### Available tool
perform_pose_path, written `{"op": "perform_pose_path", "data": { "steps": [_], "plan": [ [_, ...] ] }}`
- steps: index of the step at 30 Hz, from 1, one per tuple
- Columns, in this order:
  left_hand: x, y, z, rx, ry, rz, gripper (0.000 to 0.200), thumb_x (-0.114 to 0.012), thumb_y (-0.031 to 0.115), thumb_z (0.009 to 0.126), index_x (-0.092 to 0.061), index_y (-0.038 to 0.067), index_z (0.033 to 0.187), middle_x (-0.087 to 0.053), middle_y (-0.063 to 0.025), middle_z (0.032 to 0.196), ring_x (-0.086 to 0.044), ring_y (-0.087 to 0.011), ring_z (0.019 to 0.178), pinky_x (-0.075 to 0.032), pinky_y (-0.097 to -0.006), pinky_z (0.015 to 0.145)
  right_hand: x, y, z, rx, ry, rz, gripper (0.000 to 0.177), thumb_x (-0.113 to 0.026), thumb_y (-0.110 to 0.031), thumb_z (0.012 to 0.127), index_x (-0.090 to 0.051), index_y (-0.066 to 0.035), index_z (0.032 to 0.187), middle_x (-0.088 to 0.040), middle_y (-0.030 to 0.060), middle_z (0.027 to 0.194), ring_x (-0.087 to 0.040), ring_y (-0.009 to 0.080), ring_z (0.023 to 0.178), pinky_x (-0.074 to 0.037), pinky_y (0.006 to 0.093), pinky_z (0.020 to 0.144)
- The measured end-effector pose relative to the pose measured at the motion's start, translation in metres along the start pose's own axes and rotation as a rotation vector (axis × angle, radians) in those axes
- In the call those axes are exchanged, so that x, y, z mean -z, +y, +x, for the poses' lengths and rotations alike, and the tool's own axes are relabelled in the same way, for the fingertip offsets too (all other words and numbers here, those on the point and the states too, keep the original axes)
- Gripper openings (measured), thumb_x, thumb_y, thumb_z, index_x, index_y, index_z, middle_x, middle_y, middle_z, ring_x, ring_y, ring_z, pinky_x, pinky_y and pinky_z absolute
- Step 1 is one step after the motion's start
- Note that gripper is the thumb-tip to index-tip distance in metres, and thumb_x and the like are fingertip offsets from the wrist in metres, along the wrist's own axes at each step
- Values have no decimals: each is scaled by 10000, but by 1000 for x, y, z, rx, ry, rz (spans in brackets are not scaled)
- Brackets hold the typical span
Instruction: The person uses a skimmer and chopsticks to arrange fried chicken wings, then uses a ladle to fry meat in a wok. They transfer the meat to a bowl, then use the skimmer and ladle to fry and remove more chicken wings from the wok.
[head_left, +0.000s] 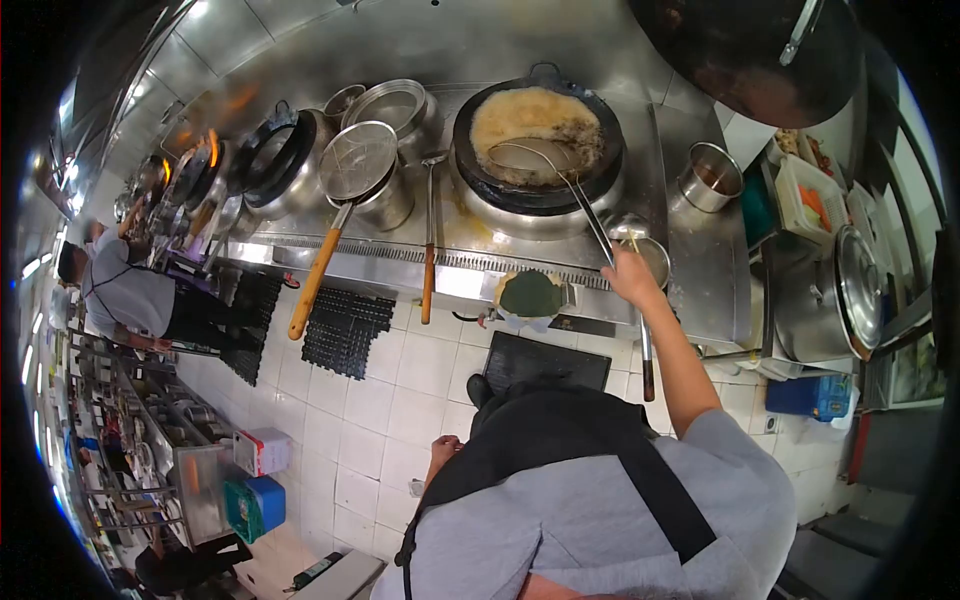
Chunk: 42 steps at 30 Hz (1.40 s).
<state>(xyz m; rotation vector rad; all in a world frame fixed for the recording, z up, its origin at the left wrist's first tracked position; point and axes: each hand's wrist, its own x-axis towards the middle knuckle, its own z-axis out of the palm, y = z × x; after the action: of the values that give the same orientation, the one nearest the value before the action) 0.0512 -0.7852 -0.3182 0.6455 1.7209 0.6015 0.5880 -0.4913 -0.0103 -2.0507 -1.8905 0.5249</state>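
My right hand (632, 278) is closed around the metal handle of a skimmer (592, 215). The skimmer's round mesh head dips into a wok (462, 160) of foaming, golden-brown oil (530, 115). Just below that hand, a ladle (646, 350) with a dark handle end leans on a metal pot (656, 262). My left hand (445, 450) hangs low by my apron, away from the stove. Its fingers look curled, and whatever they hold, if anything, is hidden.
Left of the wok lie a long-handled spatula (430, 220) and a strainer (358, 165) over a pot. A steel pot (711, 178) and food baskets (808, 195) stand right. A dark wok (760, 60) hangs above. Another person (135, 285) works at the far-left burners.
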Motion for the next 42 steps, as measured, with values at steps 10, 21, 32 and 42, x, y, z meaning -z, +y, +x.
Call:
{"op": "perform_pose_path", "data": {
  "steps": [10, 21, 32, 42],
  "plan": [
    [14, -36, 30, -530, -203, 886, 308, -623, 266, 841, -705, -28, 798, -692, -128, 731, -661, -194, 714, -517, -376, 625, -33, -16, -129, 121, -441, 48, 228, -643, -212, 861, -684, 3, 925, -670, 215, 822, -654, 398, 845, -512, 478, 747],
    [-228, 169, 108, 289, -703, -317, 247, -609, 123, 941, -588, 50, 1176, -681, -108, 1050, -695, -276, 969, -565, -402, 784, 6, 34, -171, -297, -121, -86, 405, -669, -125, 829, -610, 31, 1199, -599, 295, 1052, -609, 454, 963, -507, 478, 850],
    [-395, 168, 153, 767, -717, -1592, 271, -405, 237, 1024, -592, 58, 946, -647, -92, 810, -541, -166, 565, -443, -257, 451, 4, 32, -243, -375, -497, 52, 357, -692, -158, 830, -663, 25, 1136, -679, 218, 869, -666, 360, 778, -528, 424, 732],
    [-124, 101, 113, 142, -434, 478, 304, -465, 140, 924, -634, -22, 730, -669, -147, 620, -666, -238, 497, -531, -396, 429, -130, -118, -62, 398, -609, 371, 424, -619, -78, 880, -581, 4, 1293, -680, 128, 834, -659, 177, 703, -527, 334, 667]
  ]
}}
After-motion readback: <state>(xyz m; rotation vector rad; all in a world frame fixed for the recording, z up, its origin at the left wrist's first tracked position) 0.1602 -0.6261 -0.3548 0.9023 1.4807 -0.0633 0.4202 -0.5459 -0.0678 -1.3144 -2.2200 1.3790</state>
